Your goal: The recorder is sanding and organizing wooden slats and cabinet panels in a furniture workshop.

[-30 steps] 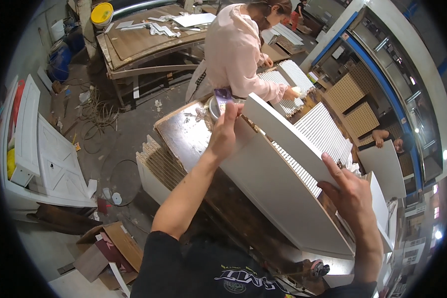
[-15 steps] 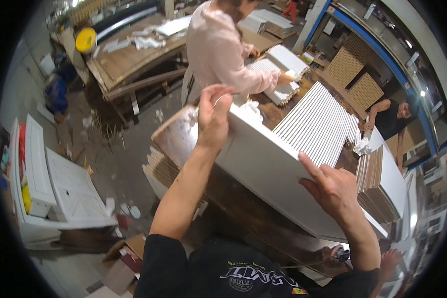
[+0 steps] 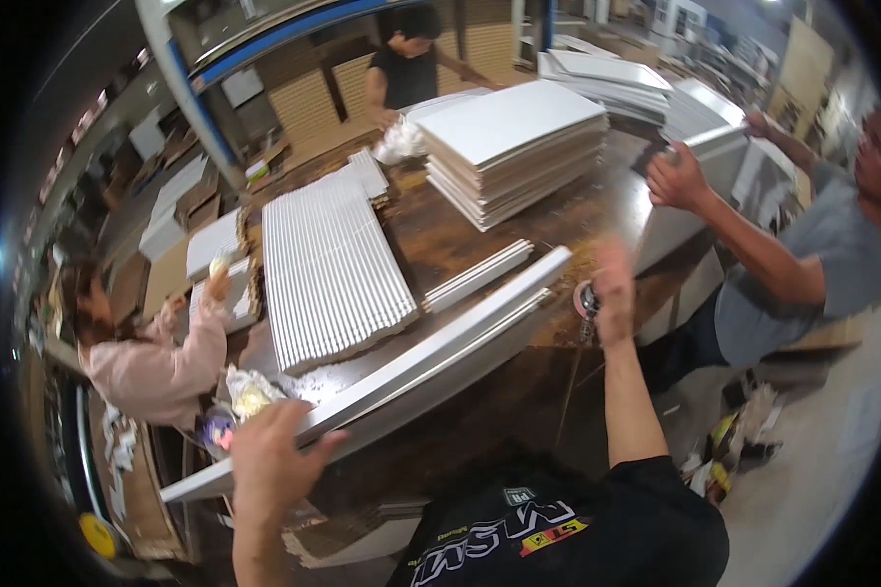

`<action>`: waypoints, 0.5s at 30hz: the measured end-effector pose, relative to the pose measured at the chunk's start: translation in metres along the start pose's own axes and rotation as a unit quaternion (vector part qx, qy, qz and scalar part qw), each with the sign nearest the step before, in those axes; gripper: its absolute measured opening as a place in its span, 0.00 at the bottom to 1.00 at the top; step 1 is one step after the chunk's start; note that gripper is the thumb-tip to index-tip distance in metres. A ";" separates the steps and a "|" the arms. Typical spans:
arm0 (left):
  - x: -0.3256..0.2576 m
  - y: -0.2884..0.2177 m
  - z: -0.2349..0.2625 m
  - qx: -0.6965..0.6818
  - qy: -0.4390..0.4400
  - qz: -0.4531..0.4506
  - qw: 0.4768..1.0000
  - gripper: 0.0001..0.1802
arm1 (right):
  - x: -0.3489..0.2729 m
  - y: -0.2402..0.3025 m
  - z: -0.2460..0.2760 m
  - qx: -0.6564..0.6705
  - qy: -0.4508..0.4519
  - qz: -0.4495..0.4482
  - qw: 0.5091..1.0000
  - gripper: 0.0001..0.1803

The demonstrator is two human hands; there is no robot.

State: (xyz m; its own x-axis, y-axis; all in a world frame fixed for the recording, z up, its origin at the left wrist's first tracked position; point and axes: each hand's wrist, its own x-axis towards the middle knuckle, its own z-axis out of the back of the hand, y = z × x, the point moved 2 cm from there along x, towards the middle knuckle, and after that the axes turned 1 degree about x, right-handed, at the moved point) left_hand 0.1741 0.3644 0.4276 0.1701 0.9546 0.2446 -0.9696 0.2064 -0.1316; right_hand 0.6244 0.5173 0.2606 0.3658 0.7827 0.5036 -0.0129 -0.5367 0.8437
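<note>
Long white panel [image 3: 401, 367] lies tilted on edge across the dark desk [image 3: 460, 235]. Left hand [image 3: 269, 455] gripping its near end, fingers curled over the rim; right hand [image 3: 612, 293] w/ palm flat at the far end, prob. only steadying, blurred. Risk: flat palm slips, panel tips or slides into the slatted sheet [image 3: 328, 264] or the white board stack [image 3: 514, 142]. A person [image 3: 783, 254] stands close by, could get clipped.

Workshop interior. Dark wooden counter [image 3: 480, 235] carries a stack of white boards [image 3: 514, 142] and a ribbed white panel [image 3: 328, 269]. Blue-framed shelving [image 3: 215, 59] stands behind. Pale concrete floor [image 3: 822, 489] shows scattered litter.
</note>
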 end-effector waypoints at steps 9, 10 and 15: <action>0.109 -0.123 -0.038 -0.015 0.100 -0.093 0.991 0.19 | -0.029 0.007 -0.053 -0.102 0.230 -0.033 0.967 0.43; 0.113 -0.123 -0.037 -0.019 0.092 -0.080 0.992 0.18 | -0.025 0.006 -0.054 -0.093 0.218 -0.036 0.971 0.43; 0.129 -0.132 -0.033 -0.068 0.100 -0.011 0.993 0.20 | -0.008 0.001 -0.068 -0.098 0.237 -0.033 0.966 0.31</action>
State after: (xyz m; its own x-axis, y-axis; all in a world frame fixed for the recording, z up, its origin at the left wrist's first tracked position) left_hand 0.3293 0.4671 0.4444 0.2349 0.9704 0.0557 -0.9351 0.2413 -0.2594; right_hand 0.5581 0.5315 0.2701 -0.0954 0.8944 0.4369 -0.1977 -0.4472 0.8723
